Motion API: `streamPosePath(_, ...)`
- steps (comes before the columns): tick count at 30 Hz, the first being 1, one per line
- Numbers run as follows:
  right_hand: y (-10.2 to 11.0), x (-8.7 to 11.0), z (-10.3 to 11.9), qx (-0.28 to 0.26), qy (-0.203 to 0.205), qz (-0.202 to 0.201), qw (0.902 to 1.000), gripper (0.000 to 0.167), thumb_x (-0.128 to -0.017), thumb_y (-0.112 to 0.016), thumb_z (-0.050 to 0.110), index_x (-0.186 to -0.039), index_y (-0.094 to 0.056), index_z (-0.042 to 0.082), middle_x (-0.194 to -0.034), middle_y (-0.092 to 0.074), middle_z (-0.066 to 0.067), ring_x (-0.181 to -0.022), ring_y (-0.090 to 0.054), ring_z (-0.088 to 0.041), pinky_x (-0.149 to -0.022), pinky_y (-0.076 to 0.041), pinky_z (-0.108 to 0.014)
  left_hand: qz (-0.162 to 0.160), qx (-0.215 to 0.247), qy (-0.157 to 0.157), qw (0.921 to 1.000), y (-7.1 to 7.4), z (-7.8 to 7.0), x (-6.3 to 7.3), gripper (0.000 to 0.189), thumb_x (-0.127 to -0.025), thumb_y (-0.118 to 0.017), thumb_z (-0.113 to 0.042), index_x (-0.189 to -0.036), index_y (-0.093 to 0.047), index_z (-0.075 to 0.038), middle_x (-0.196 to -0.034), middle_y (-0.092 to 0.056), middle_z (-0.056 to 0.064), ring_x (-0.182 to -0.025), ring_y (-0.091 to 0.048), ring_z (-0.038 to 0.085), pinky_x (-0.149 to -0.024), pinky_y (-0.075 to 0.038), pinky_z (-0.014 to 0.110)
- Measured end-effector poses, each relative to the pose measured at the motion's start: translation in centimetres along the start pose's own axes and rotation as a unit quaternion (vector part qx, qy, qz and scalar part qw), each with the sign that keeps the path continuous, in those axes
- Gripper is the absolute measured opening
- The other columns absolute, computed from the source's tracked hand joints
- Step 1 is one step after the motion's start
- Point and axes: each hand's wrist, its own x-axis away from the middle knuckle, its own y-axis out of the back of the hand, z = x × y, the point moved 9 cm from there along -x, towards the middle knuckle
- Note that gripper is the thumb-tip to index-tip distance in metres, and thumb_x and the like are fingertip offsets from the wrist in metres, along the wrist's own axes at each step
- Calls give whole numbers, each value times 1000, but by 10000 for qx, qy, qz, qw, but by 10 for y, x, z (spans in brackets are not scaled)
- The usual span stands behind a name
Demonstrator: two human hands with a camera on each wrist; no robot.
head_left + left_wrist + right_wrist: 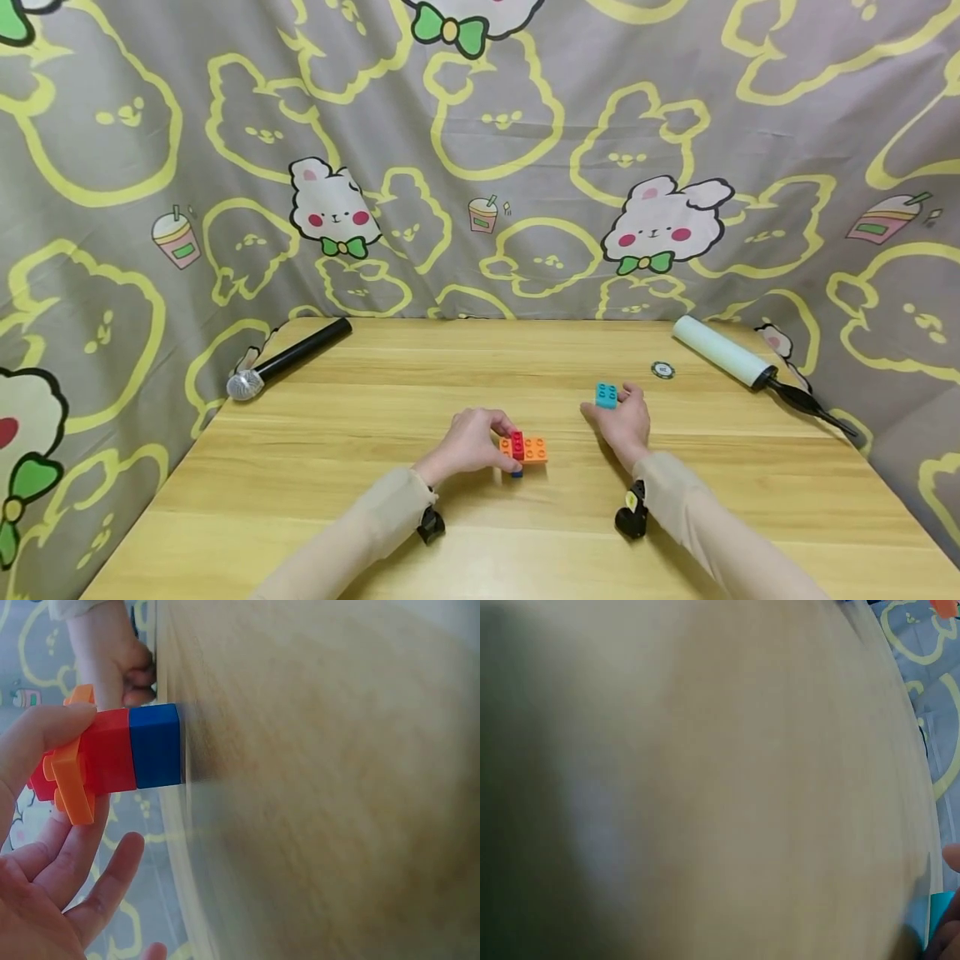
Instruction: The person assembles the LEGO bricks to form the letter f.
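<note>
My left hand [468, 442] pinches a small stack of toy building bricks between thumb and fingers. An orange brick [536, 450] lies crosswise in it, with a small red brick [517, 440] on top. Seen from the left wrist, a lower red brick [111, 754] and a blue brick [156, 746] form the base, which stands at the tabletop. To the right and farther back, my right hand [628, 425] holds a teal brick [607, 395] between thumb and fingers. Only a corner of that teal brick [940, 907] shows in the right wrist view, partly behind fingers.
On the wooden table [360, 533], a black microphone [300, 354] lies at the back left. A round chip [663, 369] is beyond the right hand. At the back right lies a pale cylinder with a black handle [723, 350]. A patterned curtain [525, 267] hangs behind the table.
</note>
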Motion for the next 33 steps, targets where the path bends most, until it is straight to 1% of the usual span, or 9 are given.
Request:
streamPosePath(8,-3,-10,2,89,158,-121,9998,80,-85,-68,18,-146,-21,-2,-143,-40,-26,-128,-40,-42,-108,-31,-53,21,-41,-61,10000,0,-1,0,39,-60,-89,-28,-92,-69,-18,-88,-70,-8,-89,-61,14,-98,-31,50)
streamPosePath(13,-3,-11,1,4,155,-39,9999,73,-87,-64,15,-145,-22,-1,-143,-41,-26,-128,-40,-42,-106,-33,-53,40,-55,-41,10000,1,-1,0,39,-60,-89,-28,-91,-69,-18,-88,-70,-8,-89,-60,13,-99,-30,50)
streamPosePath(15,-4,-11,1,-63,164,29,9998,71,-88,-63,13,-145,-24,-1,-143,-41,-26,-126,-41,-41,-101,-40,-50,45,-48,-17,10000,1,-1,0,39,-60,-89,-28,-91,-69,-19,-87,-69,-8,-88,-60,12,-98,-31,48)
streamPosePath(18,-5,-11,0,-174,189,106,9996,69,-87,-63,12,-144,-26,0,-143,-41,-25,-124,-43,-40,-85,-53,-40,38,-35,-9,10000,1,0,0,38,-59,-89,-28,-90,-68,-19,-87,-69,-9,-88,-60,12,-96,-31,48)
streamPosePath(20,-4,-10,1,-248,198,141,9994,68,-87,-64,11,-143,-27,1,-142,-42,-25,-123,-45,-39,-74,-55,-32,38,-21,-15,10000,1,0,0,38,-59,-89,-28,-90,-68,-19,-87,-69,-9,-88,-60,13,-96,-31,48)
streamPosePath(22,-4,-10,0,-314,203,165,9992,68,-87,-65,11,-143,-28,1,-141,-43,-26,-123,-45,-40,-69,-55,-28,39,-24,-21,10000,0,1,0,38,-59,-89,-28,-90,-68,-19,-87,-69,-9,-88,-60,13,-97,-31,48)
streamPosePath(25,-2,-9,1,-341,231,181,9990,67,-86,-66,11,-142,-29,0,-139,-45,-27,-125,-45,-40,-72,-55,-28,44,-31,-24,10000,0,2,0,39,-59,-89,-28,-91,-68,-19,-87,-69,-9,-89,-60,14,-97,-31,49)
streamPosePath(31,1,-4,7,-256,464,323,9981,73,-85,-68,12,-144,-27,0,-138,-47,-27,-126,-45,-41,-84,-54,-42,52,-6,-19,10000,0,2,0,39,-60,-89,-28,-91,-68,-19,-87,-69,-8,-89,-61,15,-97,-30,48)
streamPosePath(33,3,-1,11,-145,630,378,9972,76,-85,-70,15,-145,-25,1,-138,-47,-26,-126,-45,-40,-88,-51,-44,55,7,-14,10000,1,2,0,39,-60,-89,-28,-91,-68,-19,-87,-69,-8,-89,-61,16,-97,-31,48)
